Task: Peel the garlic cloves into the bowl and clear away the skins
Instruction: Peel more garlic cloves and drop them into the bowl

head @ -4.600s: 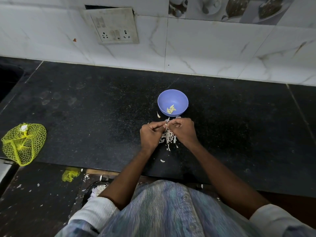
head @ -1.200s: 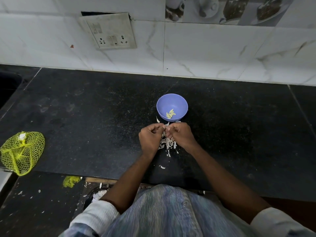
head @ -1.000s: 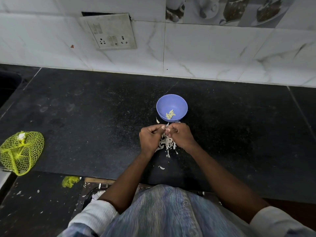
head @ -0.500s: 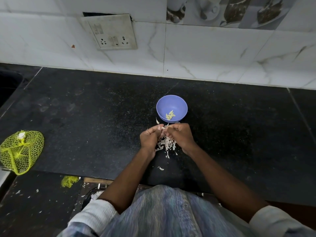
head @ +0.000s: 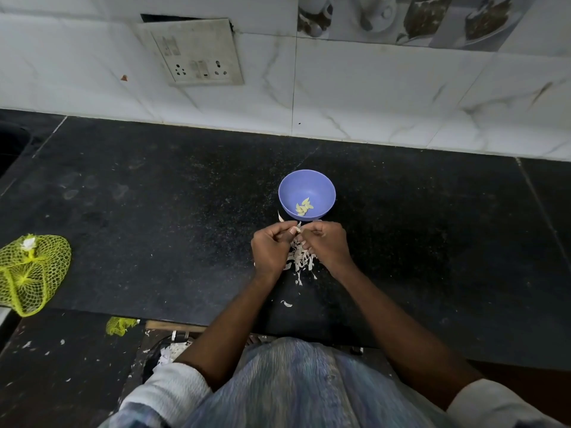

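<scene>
Left hand: the left hand [head: 269,249] is curling its fingers round a garlic clove [head: 296,230], just in front of the bowl; only a small pale tip of the clove is showing.
Right hand: the right hand [head: 325,242] is meeting the left one at that tip, its fingers curled, and it seems to be pinching the skin there; the exact contact is too small to tell.
Bowl: the blue bowl [head: 321,184] is standing on the black table [head: 154,217], just beyond the hands, and is holding a few peeled cloves [head: 304,207].
Skins: a heap of skins [head: 301,259] is lying on the table under and between the hands; one loose skin [head: 286,303] is lying nearer to the body.
Net bag: a yellow net bag [head: 31,273] is lying far to the left.
Step in hand: I am judging that one clove is being peeled.
How to do it well: keeping the clove steady in the left grip, pulling the skin off in long strips over the heap, so the pieces are falling together, then dropping the bare clove into the bowl without letting skins follow.
Risk: thin skins are probably sticking to the fingers and could be landing in the bowl.
</scene>
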